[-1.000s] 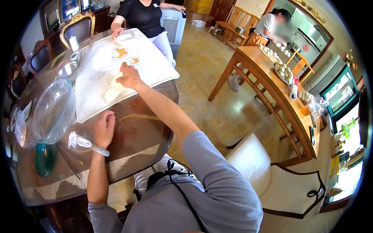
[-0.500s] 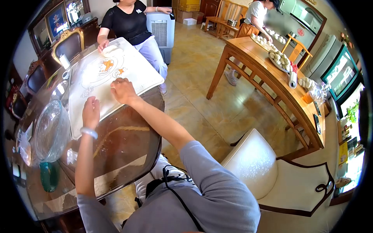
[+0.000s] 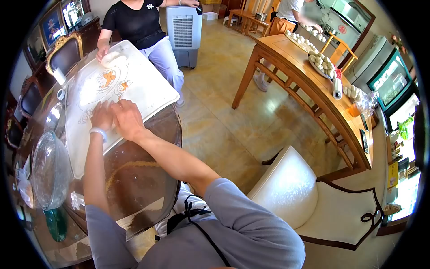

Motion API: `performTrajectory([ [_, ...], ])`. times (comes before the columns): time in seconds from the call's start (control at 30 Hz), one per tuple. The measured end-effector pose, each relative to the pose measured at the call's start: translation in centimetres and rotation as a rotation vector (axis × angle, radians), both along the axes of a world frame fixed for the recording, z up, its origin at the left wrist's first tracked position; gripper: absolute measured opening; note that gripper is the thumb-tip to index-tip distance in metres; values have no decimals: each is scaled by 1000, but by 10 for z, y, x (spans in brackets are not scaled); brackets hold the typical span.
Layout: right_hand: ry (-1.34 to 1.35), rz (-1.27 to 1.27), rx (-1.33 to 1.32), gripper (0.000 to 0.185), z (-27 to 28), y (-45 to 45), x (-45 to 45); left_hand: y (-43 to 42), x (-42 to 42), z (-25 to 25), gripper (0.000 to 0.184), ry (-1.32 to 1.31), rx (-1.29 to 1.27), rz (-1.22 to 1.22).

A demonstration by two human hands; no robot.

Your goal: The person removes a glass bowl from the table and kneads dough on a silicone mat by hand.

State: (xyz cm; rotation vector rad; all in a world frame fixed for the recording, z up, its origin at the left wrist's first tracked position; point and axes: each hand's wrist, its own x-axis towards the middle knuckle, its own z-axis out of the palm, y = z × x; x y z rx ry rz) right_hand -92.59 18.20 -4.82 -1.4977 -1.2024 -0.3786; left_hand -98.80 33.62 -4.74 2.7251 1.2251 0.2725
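My left hand [image 3: 102, 116] and my right hand [image 3: 127, 118] are side by side, touching, over the near part of a white printed mat [image 3: 148, 85]. The fingers of both are curled and pressed down. Whatever is beneath them is hidden. A light band circles my left wrist. At the mat's far end lies a white, rounded piece that looks like dough [image 3: 114, 59], with another person's hand [image 3: 103, 52] on it. Orange cartoon figures and circular lines are printed on the mat between that piece and my hands.
A clear bowl [image 3: 50, 172] and a dark green object [image 3: 56, 225] are on the glossy brown table [image 3: 148, 179] at left. On the wooden table [image 3: 268, 42] at right are plates of pale round pieces [image 3: 321, 64]. A cream chair [image 3: 286, 188] stands beside me.
My left hand has moved up and right to meet my right hand, which has shifted slightly left and down. The whole view has shifted a little.
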Motion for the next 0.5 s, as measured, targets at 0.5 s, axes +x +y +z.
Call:
performTrajectory([
  [0.5, 133, -36, 71, 30, 8, -22, 0, -91, -71, 21, 47, -234, -29, -269],
])
